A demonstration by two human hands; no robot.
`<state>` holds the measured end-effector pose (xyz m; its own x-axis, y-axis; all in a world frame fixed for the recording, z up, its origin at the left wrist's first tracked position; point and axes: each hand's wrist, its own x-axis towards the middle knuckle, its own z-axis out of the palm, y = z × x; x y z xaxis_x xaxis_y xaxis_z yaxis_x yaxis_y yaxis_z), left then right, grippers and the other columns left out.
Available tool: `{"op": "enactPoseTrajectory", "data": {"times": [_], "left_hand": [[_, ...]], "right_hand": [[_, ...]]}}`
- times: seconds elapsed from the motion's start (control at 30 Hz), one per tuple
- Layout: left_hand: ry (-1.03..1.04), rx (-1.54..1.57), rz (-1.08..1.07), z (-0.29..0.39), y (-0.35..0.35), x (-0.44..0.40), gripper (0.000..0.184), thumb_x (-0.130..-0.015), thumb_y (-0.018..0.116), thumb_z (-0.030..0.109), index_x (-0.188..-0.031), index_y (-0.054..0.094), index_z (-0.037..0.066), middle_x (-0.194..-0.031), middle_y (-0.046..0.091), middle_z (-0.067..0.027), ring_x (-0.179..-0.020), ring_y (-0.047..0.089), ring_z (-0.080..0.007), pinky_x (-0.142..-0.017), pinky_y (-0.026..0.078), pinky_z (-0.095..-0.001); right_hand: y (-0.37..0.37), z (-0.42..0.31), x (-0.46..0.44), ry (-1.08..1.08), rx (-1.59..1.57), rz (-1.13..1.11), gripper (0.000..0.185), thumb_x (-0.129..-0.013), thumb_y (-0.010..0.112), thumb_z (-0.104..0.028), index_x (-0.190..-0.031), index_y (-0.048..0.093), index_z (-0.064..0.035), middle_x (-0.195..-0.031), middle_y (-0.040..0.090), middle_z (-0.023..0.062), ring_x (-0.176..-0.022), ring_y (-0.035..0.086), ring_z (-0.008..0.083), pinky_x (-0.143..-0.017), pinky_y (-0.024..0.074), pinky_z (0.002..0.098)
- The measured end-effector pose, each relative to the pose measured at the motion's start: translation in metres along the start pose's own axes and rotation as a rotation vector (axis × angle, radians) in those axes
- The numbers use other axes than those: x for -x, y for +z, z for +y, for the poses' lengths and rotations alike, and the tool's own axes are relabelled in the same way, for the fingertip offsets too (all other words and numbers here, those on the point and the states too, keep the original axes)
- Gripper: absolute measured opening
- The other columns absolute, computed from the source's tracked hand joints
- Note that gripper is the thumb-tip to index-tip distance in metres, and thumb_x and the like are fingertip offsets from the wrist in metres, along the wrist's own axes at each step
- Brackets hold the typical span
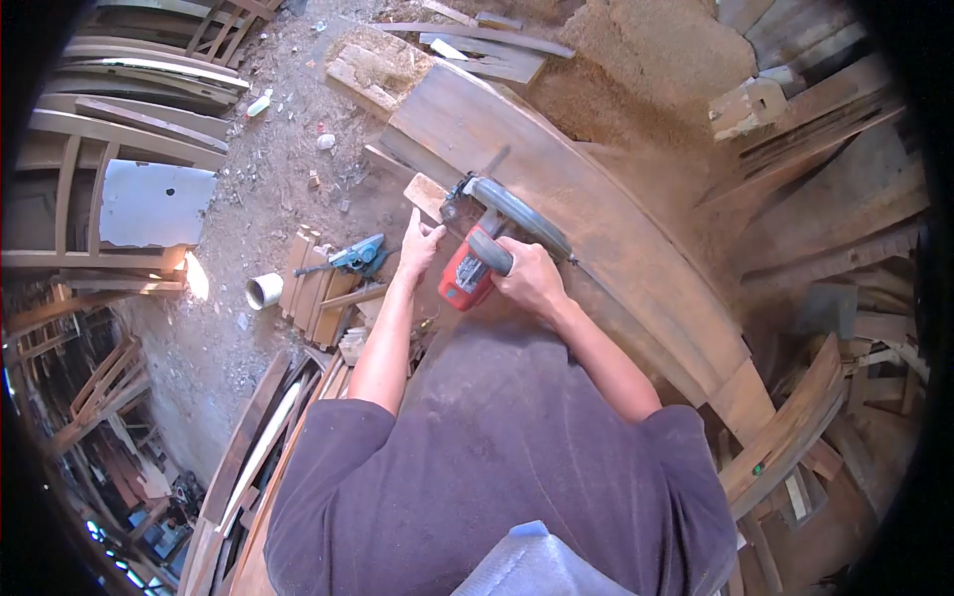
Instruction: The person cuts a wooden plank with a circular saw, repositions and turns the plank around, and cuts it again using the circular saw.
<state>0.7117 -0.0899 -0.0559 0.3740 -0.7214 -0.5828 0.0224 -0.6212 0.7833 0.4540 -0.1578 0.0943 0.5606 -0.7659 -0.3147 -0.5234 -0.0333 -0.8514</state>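
Note:
My right hand (530, 278) is wrapped around the rear handle of a circular saw (464, 281) with a red motor housing and a long grey blade guard. The saw rests over the near edge of a wide dusty plank (556, 189). Just left of the saw's front, a small pale wooden block (425, 197) sticks out. My left hand (421, 246) grips the near end of this block, the index finger stretched along its side. The saw's blade is hidden, and so is the block's end beside the saw.
A teal power tool (360, 256) lies on short stacked boards (313, 288) to the left, near a white cylindrical container (264, 291). Sawdust (651, 60) is heaped beyond the plank. Curved timbers (785, 427) crowd the right, and wooden frames (75, 189) stand at far left.

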Motion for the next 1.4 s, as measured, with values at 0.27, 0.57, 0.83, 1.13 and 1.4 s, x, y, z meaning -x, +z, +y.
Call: {"op": "enactPoseTrajectory", "data": {"times": [0.27,0.57,0.83,1.13,1.4], "left_hand": [[-0.001,0.014,0.016,0.009,-0.019,-0.015,0.096,-0.095,0.075,0.012,-0.165,0.012,-0.009,-0.083,0.064,-0.0019,-0.071,0.059,-0.0102,-0.066,0.051,-0.0261],[-0.011,0.008,-0.072,0.012,-0.058,-0.046,0.091,-0.097,0.075,0.015,-0.162,0.018,-0.013,-0.090,0.069,-0.0057,-0.079,0.065,-0.0110,-0.071,0.054,-0.0264],[-0.050,0.003,-0.110,0.022,-0.087,-0.061,0.090,-0.099,0.076,0.021,-0.162,0.021,-0.011,-0.089,0.069,-0.0034,-0.077,0.062,-0.0093,-0.068,0.053,-0.0266],[-0.046,0.000,-0.135,0.045,-0.119,-0.079,0.091,-0.098,0.075,0.016,-0.163,0.018,-0.013,-0.093,0.072,-0.0041,-0.079,0.063,-0.0089,-0.073,0.053,-0.0251],[-0.004,0.011,-0.150,0.046,-0.145,-0.097,0.094,-0.098,0.078,0.018,-0.161,0.016,-0.016,-0.094,0.072,-0.0050,-0.085,0.067,-0.0113,-0.080,0.054,-0.0270]], "right_hand": [[0.007,-0.018,-0.019,-0.005,-0.003,0.030,0.030,-0.081,0.075,-0.015,-0.109,0.073,-0.0055,-0.096,0.074,0.0254,-0.092,0.072,0.0446,-0.083,0.0577,0.0525],[0.032,-0.020,-0.049,-0.024,0.028,0.065,0.031,-0.081,0.078,-0.021,-0.109,0.074,-0.0091,-0.093,0.075,0.0245,-0.090,0.073,0.0441,-0.080,0.0590,0.0523],[0.037,-0.048,-0.071,0.052,0.042,0.045,0.030,-0.083,0.084,-0.025,-0.106,0.075,-0.0079,-0.090,0.074,0.0227,-0.085,0.072,0.0431,-0.076,0.0582,0.0488],[0.052,-0.063,-0.100,0.002,0.018,0.074,0.027,-0.083,0.084,-0.025,-0.102,0.074,-0.0088,-0.086,0.073,0.0217,-0.082,0.071,0.0435,-0.073,0.0574,0.0502],[0.061,-0.079,-0.121,0.007,0.020,0.051,0.028,-0.083,0.081,-0.030,-0.103,0.075,-0.0105,-0.083,0.073,0.0250,-0.083,0.072,0.0444,-0.077,0.0584,0.0536]]}}
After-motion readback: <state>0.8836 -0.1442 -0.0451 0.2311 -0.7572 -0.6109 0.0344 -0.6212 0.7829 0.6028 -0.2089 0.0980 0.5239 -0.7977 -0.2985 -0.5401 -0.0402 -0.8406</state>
